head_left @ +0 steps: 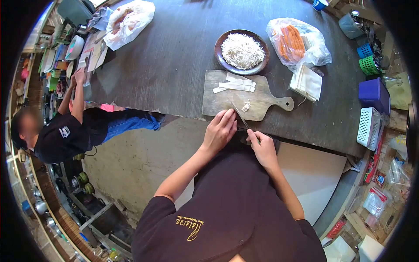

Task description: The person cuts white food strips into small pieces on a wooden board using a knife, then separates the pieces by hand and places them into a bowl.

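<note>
Right hand is gripping the dark-handled kitchen knife, fingers clamped on the handle, blade lying across the near edge of the pale wooden paddle-shaped cutting board. Left hand is resting beside the blade, fingers together, curled.

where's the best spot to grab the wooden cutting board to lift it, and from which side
Probably the rounded handle of the pale wooden cutting board, coming from the person's right. The handle sticks out past the board's body toward the folded cloths, narrow enough for one hand and bare. The white strips and the knife blade lie on the rest of the board.
</note>
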Action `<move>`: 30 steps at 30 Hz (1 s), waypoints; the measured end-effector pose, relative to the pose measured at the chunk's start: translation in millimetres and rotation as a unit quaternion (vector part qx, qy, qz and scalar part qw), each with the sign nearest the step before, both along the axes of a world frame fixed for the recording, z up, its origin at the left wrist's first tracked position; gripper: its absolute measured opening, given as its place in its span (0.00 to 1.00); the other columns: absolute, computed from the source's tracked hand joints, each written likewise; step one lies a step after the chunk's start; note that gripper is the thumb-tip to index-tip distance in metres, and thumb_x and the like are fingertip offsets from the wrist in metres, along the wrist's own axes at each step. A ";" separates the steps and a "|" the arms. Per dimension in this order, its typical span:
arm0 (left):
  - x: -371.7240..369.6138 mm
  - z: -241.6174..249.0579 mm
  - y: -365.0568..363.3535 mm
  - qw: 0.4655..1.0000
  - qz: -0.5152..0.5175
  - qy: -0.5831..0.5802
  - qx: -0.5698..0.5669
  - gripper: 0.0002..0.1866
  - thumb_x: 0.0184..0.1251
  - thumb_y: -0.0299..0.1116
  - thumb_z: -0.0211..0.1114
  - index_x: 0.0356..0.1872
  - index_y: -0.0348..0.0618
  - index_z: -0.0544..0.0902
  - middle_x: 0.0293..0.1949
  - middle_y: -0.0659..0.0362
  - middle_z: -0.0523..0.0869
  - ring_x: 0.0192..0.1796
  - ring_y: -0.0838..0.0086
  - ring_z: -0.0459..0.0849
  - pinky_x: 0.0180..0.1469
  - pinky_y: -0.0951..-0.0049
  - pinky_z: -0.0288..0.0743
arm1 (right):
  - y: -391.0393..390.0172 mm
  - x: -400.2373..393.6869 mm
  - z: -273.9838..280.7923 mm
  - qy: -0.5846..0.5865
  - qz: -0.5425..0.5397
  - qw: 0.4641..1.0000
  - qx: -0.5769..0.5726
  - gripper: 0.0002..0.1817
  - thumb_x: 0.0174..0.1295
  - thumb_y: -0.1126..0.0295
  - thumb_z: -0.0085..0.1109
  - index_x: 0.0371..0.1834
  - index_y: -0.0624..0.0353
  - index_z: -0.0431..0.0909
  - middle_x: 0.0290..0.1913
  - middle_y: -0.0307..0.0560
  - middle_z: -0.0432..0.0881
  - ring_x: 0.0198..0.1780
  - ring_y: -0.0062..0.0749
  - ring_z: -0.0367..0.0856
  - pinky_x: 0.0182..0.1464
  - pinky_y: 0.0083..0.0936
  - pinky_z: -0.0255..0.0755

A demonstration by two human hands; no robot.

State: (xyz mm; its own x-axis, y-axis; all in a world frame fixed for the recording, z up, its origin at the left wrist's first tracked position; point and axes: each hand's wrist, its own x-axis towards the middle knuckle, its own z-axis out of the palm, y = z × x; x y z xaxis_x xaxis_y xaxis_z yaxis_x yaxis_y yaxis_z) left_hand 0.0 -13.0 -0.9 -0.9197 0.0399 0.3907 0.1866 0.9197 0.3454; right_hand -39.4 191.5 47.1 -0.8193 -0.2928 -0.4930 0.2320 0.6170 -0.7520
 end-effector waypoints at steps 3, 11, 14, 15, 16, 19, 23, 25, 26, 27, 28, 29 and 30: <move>0.0 2.7 -2.9 1.000 -0.010 -0.006 0.001 0.20 0.73 0.31 0.71 0.60 0.30 0.87 0.65 0.51 0.84 0.67 0.60 0.82 0.71 0.63 0.80 | 0.9 4.4 -1.6 0.004 -0.012 1.000 -0.006 0.32 0.82 0.43 0.58 0.37 0.64 0.90 0.22 0.55 0.81 0.26 0.43 0.83 0.37 0.39 0.74; 1.9 -2.0 -3.7 1.000 -0.021 -0.005 -0.009 0.24 0.70 0.31 0.71 0.64 0.29 0.85 0.66 0.51 0.83 0.68 0.60 0.81 0.72 0.63 0.79 | -3.0 -3.3 -9.2 -0.007 -0.004 1.000 -0.021 0.31 0.82 0.43 0.59 0.37 0.65 0.90 0.21 0.51 0.81 0.26 0.35 0.82 0.36 0.36 0.74; 4.1 -2.8 -1.3 1.000 -0.016 -0.015 -0.016 0.25 0.70 0.32 0.70 0.65 0.30 0.84 0.67 0.51 0.82 0.69 0.60 0.80 0.73 0.64 0.78 | -16.4 -16.9 -13.3 -0.004 -0.007 0.999 -0.035 0.32 0.81 0.43 0.59 0.36 0.64 0.90 0.21 0.49 0.81 0.26 0.34 0.82 0.35 0.35 0.74; 4.8 -3.4 -1.2 1.000 -0.016 -0.015 -0.021 0.26 0.70 0.32 0.70 0.66 0.30 0.84 0.68 0.51 0.82 0.70 0.60 0.79 0.73 0.64 0.78 | -21.4 -20.6 -12.3 0.000 -0.009 0.999 -0.037 0.32 0.81 0.43 0.59 0.36 0.64 0.90 0.21 0.49 0.81 0.26 0.34 0.82 0.35 0.34 0.74; 5.8 -4.9 -1.0 0.999 -0.016 -0.013 -0.026 0.26 0.70 0.32 0.71 0.66 0.30 0.84 0.68 0.51 0.82 0.71 0.59 0.79 0.74 0.64 0.77 | -21.5 -20.6 -8.7 0.000 -0.013 0.999 -0.033 0.32 0.81 0.43 0.59 0.36 0.64 0.90 0.21 0.49 0.81 0.26 0.34 0.83 0.35 0.34 0.74; 5.4 -7.4 -1.0 1.000 -0.011 -0.010 -0.026 0.26 0.70 0.32 0.71 0.66 0.30 0.84 0.68 0.51 0.81 0.72 0.59 0.78 0.75 0.64 0.76 | -12.6 -10.3 -1.9 -0.006 -0.018 1.000 -0.013 0.32 0.81 0.42 0.59 0.35 0.64 0.90 0.22 0.49 0.82 0.26 0.35 0.83 0.36 0.36 0.74; 6.6 -12.6 2.2 1.000 -0.003 -0.003 -0.007 0.27 0.65 0.29 0.73 0.66 0.30 0.84 0.68 0.51 0.80 0.71 0.58 0.78 0.73 0.62 0.78 | -6.0 0.4 -5.5 -0.009 -0.023 0.999 0.020 0.32 0.81 0.41 0.58 0.35 0.63 0.90 0.22 0.51 0.82 0.28 0.41 0.84 0.38 0.38 0.75; 6.1 -12.7 1.5 1.000 -0.003 -0.001 -0.008 0.27 0.65 0.29 0.73 0.66 0.29 0.84 0.68 0.51 0.80 0.71 0.58 0.78 0.73 0.62 0.78 | -13.6 -1.1 -9.3 0.008 -0.024 1.000 0.017 0.32 0.81 0.41 0.58 0.36 0.62 0.91 0.23 0.52 0.82 0.29 0.43 0.85 0.39 0.39 0.76; 6.7 -12.8 2.5 1.000 -0.004 -0.001 -0.008 0.28 0.65 0.29 0.73 0.66 0.29 0.83 0.68 0.50 0.80 0.71 0.58 0.78 0.74 0.62 0.78 | -20.7 -7.3 -13.0 0.021 -0.025 0.999 0.007 0.32 0.80 0.40 0.59 0.36 0.62 0.91 0.23 0.52 0.82 0.29 0.44 0.86 0.39 0.39 0.76; 7.5 -13.0 3.2 1.000 -0.007 -0.003 -0.008 0.28 0.65 0.29 0.73 0.66 0.29 0.83 0.68 0.50 0.80 0.71 0.58 0.78 0.74 0.62 0.78 | -24.3 -10.5 -14.7 0.034 -0.026 0.999 -0.004 0.33 0.80 0.39 0.59 0.36 0.61 0.91 0.23 0.52 0.82 0.29 0.45 0.86 0.40 0.39 0.76; 7.5 -13.3 2.5 1.000 -0.009 -0.005 -0.008 0.28 0.65 0.29 0.73 0.66 0.28 0.83 0.68 0.50 0.80 0.71 0.57 0.78 0.74 0.61 0.77 | -24.5 -11.5 -12.6 0.027 -0.025 0.999 -0.005 0.33 0.80 0.39 0.59 0.36 0.61 0.91 0.23 0.53 0.83 0.30 0.46 0.86 0.40 0.40 0.77; 6.7 -13.6 0.6 1.000 -0.012 -0.006 -0.010 0.28 0.65 0.29 0.73 0.66 0.28 0.83 0.68 0.49 0.79 0.71 0.57 0.78 0.74 0.61 0.77 | -24.6 -13.2 -8.8 0.019 -0.024 1.000 -0.006 0.33 0.79 0.39 0.59 0.36 0.61 0.91 0.24 0.53 0.83 0.30 0.47 0.87 0.40 0.40 0.77; 6.4 -14.4 -0.7 1.000 -0.015 -0.005 -0.013 0.28 0.66 0.29 0.72 0.67 0.28 0.82 0.69 0.49 0.80 0.72 0.57 0.78 0.75 0.62 0.77 | -24.2 -15.0 -5.3 0.013 -0.022 1.000 -0.008 0.33 0.79 0.39 0.59 0.37 0.61 0.91 0.24 0.54 0.84 0.31 0.48 0.87 0.41 0.40 0.77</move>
